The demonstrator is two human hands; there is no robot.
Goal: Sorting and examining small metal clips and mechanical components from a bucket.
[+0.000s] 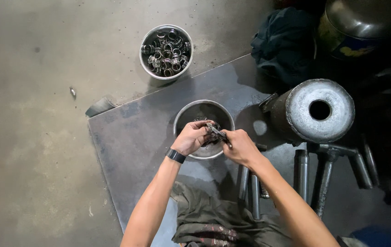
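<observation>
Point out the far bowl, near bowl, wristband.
far bowl [144, 64], head view, left rim
near bowl [180, 120], head view, left rim
wristband [176, 156], head view, band's middle on left wrist

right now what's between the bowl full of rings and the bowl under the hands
Nothing stands there. In the head view, between the far bowl of rings and the near bowl lie only bare concrete floor and the edge of the dark metal sheet.

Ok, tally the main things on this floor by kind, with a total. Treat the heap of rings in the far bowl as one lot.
Metal bowls: 2, the far bowl and the near bowl
Lot of ring-shaped parts: 1
Steel plate: 1
Big cylinder with a hole: 1
Dark cloth: 1
Hands over the near bowl: 2, left hand and right hand
Total: 8
</observation>
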